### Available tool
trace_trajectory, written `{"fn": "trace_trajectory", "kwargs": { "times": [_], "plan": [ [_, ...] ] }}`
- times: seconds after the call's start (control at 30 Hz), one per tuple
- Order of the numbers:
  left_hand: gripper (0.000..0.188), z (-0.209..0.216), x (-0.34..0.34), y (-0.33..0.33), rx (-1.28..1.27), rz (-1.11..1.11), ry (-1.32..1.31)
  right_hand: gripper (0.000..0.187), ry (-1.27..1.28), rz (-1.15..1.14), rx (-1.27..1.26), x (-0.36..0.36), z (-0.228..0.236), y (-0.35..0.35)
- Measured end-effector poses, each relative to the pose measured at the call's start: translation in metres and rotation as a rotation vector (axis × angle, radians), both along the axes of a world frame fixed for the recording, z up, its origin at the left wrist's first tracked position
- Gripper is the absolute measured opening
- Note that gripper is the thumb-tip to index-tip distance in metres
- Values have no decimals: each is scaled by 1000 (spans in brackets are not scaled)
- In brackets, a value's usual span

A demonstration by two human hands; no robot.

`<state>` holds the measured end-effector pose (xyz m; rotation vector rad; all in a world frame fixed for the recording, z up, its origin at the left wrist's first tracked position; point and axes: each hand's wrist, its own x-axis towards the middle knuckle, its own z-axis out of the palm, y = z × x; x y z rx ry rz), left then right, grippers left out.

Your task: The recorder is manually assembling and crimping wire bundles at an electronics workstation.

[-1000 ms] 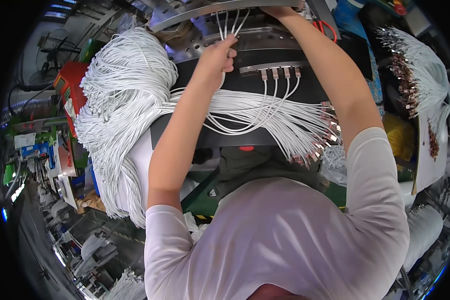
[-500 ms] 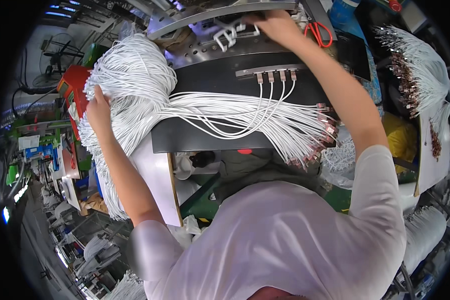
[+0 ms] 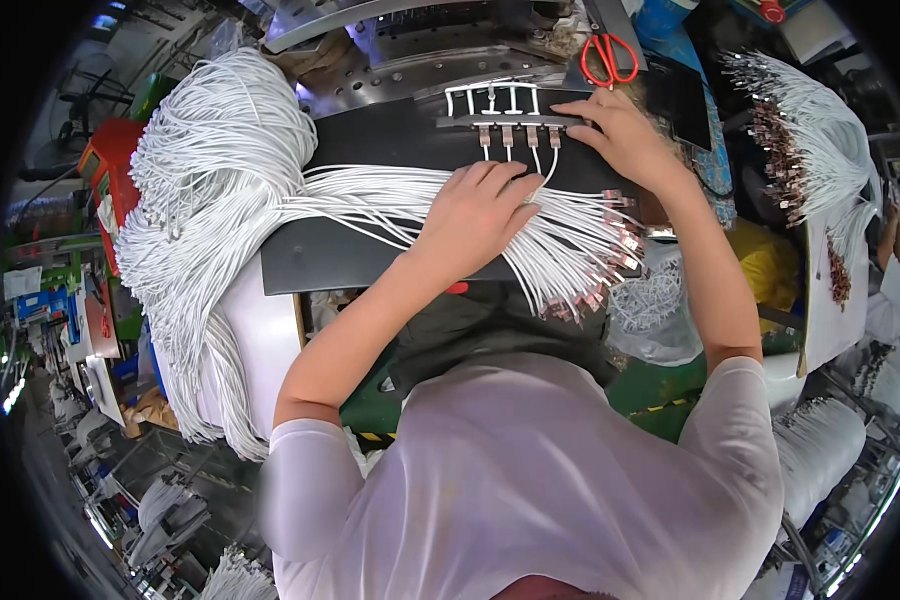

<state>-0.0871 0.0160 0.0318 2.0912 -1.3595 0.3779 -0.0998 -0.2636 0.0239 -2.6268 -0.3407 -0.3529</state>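
Four white cables (image 3: 518,150) plugging into a metal fixture bar (image 3: 510,121) on the black bench (image 3: 370,150); left hand (image 3: 477,212) pressing open-palmed on the cable bundle (image 3: 390,190), right hand (image 3: 625,135) resting open, fingers on the bar; red scissors (image 3: 607,57) lying beyond.

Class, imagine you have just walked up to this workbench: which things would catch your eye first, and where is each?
First, the huge bundle of white cables heaped at the left, its strands fanning right across the black work mat. The left hand presses on those strands mid-mat, while the right hand rests by the row of connectors at the mat's far edge. Red-handled scissors lie beyond it.
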Motion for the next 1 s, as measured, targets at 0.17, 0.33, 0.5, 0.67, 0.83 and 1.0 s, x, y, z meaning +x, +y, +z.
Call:
{"fn": "trace_trajectory", "kwargs": {
  "times": [0.17,0.33,0.5,0.67,0.83,1.0],
  "plan": [
    [17,4,10,10,103,135,107,29,-42,-11,164,41,-11,27],
    [18,4,42,26,153,242,25,32,-195,58,210,126,-18,27],
    [27,17,107,-8,227,288,6,42,-355,-24,9,233,-43,2],
    [32,14,144,-27,281,267,69,45,-394,-157,-39,291,-64,-9],
    [29,-3,171,-24,357,377,201,48,-361,-199,-53,296,-67,-13],
    [32,-4,199,-25,166,345,189,51,-284,-209,-94,251,-35,13]
  ]
}}
